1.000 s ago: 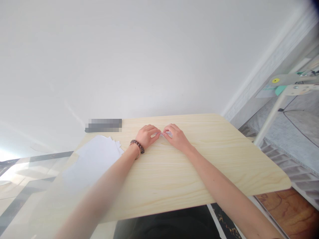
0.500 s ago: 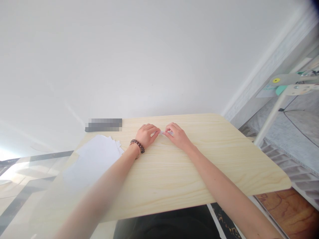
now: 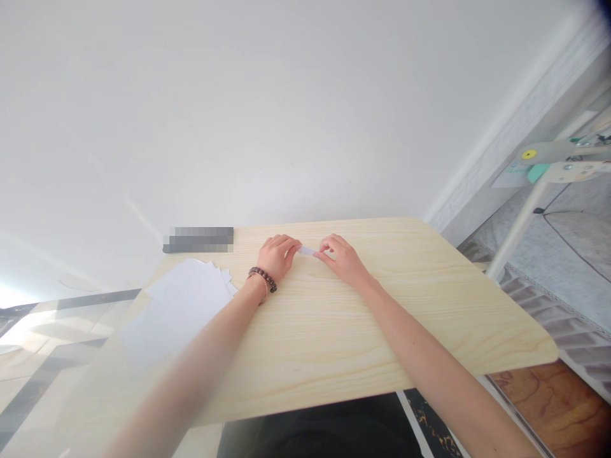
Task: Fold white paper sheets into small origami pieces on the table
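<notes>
A small narrow piece of folded white paper point(image 3: 307, 250) stretches between my two hands, just above or on the wooden tabletop point(image 3: 305, 343). My left hand point(image 3: 277, 256), with a dark bead bracelet point(image 3: 262, 278) at the wrist, pinches its left end between thumb and fingers. At the other end, my right hand point(image 3: 341, 257) pinches the paper with thumb and forefinger. The fingertips cover both ends, so the folds there are hidden. Left of my left forearm lies a loose pile of white paper sheets point(image 3: 186, 302).
A dark, pixel-blurred object point(image 3: 198, 240) lies at the table's back left corner. Behind the table rises a white wall point(image 3: 296, 114). To the right stands a pale metal frame point(image 3: 520, 222) with a yellow-dotted joint.
My hands have drawn slightly apart, the left a little leftward and the right a little rightward. More of the white paper shows between the fingertips.
</notes>
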